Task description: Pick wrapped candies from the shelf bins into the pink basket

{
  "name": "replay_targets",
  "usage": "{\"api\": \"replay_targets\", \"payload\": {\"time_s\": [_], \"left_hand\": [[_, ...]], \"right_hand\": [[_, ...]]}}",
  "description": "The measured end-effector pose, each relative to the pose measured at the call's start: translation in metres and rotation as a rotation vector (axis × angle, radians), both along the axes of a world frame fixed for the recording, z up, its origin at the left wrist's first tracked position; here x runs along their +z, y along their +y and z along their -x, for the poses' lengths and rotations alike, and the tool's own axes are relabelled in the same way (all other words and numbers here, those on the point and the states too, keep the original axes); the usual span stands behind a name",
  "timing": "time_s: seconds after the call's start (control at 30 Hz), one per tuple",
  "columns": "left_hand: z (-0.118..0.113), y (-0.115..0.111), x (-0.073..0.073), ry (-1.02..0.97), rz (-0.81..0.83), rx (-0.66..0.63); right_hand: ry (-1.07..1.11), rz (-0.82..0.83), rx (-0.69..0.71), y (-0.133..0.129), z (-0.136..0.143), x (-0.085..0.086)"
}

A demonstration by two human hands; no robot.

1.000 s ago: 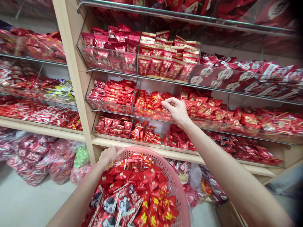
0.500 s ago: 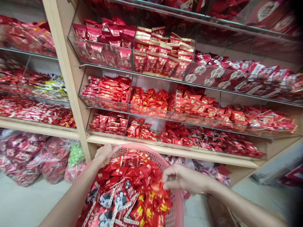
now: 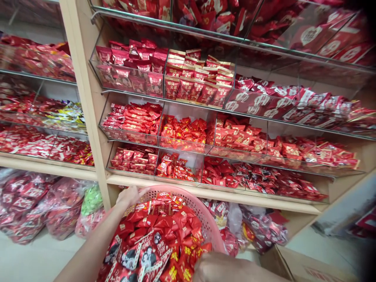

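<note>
A pink perforated plastic basket (image 3: 210, 225) is heaped with small red candy packets (image 3: 164, 219). Some packets at the front carry a couple's picture with white dotted edges; others have yellow lettering. My left hand (image 3: 129, 196) is closed over the basket's far left rim. Low in the picture, my right hand (image 3: 213, 266) is at the basket's right side, next to the yellow-lettered packets. It is blurred, and its fingers are hidden, so I cannot see whether it holds anything.
Wooden shelves with clear bins (image 3: 182, 143) full of red packets rise behind the basket. Tied plastic bags (image 3: 25, 207) sit on the floor at left, and more bags (image 3: 258, 227) lie beneath the shelf. A cardboard box (image 3: 308, 264) is at lower right.
My right hand has moved down and toward me, from the basket's right rim to its near right side. The view has shifted slightly; my left hand stays on the rim.
</note>
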State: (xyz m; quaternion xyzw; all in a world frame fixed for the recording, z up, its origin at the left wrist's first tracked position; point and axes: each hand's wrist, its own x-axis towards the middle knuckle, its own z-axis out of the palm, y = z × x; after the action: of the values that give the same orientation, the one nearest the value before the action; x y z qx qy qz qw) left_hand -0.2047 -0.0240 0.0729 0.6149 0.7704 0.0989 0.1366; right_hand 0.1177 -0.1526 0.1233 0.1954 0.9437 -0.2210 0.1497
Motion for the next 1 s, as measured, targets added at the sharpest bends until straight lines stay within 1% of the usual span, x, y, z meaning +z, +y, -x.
{"api": "replay_targets", "payload": {"time_s": [0.03,0.1,0.2,0.27,0.33,0.47,0.57,0.63,0.7,0.8,0.87,1.0], "left_hand": [[0.001,0.001,-0.001,0.002,-0.004,-0.002],[0.001,0.002,-0.004,0.009,-0.01,-0.001],[0.002,0.002,-0.004,0.007,-0.015,0.006],[0.001,0.001,-0.003,0.012,-0.014,0.011],[0.001,0.001,-0.003,0.02,-0.01,0.01],[0.002,0.002,-0.005,0.02,-0.023,0.002],[0.004,0.003,-0.008,0.02,-0.032,-0.002],[0.004,0.003,-0.009,0.026,-0.035,-0.008],[0.004,0.003,-0.008,0.031,-0.034,-0.009],[0.003,0.002,-0.007,0.031,-0.034,-0.002],[0.004,0.002,-0.007,0.03,-0.044,0.003],[0.006,0.003,-0.01,0.038,-0.043,0.005]], "right_hand": [[-0.031,-0.046,0.008,0.0,0.0,0.003],[-0.052,-0.09,-0.009,0.002,-0.001,0.015],[0.04,-0.077,-0.116,0.011,0.001,0.046],[0.136,-0.1,-0.184,0.024,0.004,0.071],[0.223,-0.183,-0.218,0.043,0.007,0.095],[0.403,-0.434,-0.317,0.093,0.014,0.139],[0.507,-0.625,-0.441,0.13,0.018,0.168],[0.511,-0.756,-0.541,0.152,0.02,0.183],[0.402,-0.909,-0.632,0.171,0.021,0.193],[0.169,-1.068,-0.689,0.189,0.022,0.201],[0.093,-1.094,-0.693,0.196,0.024,0.203],[-0.004,-1.085,-0.691,0.202,0.03,0.203]]}}
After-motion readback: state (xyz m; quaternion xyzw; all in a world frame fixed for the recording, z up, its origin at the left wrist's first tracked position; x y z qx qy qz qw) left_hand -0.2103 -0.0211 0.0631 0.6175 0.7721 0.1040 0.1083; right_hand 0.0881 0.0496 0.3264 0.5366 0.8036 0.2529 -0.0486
